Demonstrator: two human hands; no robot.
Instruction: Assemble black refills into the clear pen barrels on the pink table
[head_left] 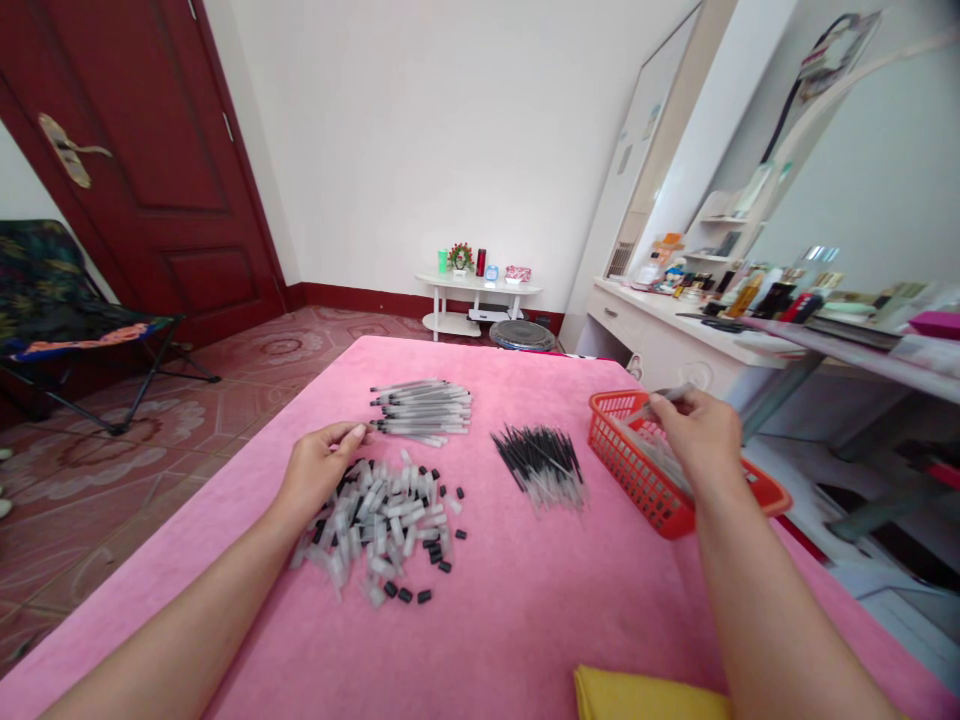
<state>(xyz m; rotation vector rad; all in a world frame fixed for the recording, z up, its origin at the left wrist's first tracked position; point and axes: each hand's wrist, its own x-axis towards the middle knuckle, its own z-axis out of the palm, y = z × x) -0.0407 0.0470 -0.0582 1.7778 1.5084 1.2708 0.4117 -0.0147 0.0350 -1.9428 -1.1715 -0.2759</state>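
My left hand is closed in a pinch at the near left end of a stack of clear pens with dark ends. Its fingertips meet the dark end of one pen; whether they grip it I cannot tell. Below that hand lies a loose heap of clear pen caps and small black plugs. My right hand is above a red plastic basket, pinching a clear, greyish pen. More clear pens lie inside the basket, partly hidden by the hand.
A pile of thin black-and-clear refills lies mid-table on a pink cloth. A folded yellow cloth rests at the near edge. To the right stands a cluttered white dresser; a folding chair is at left.
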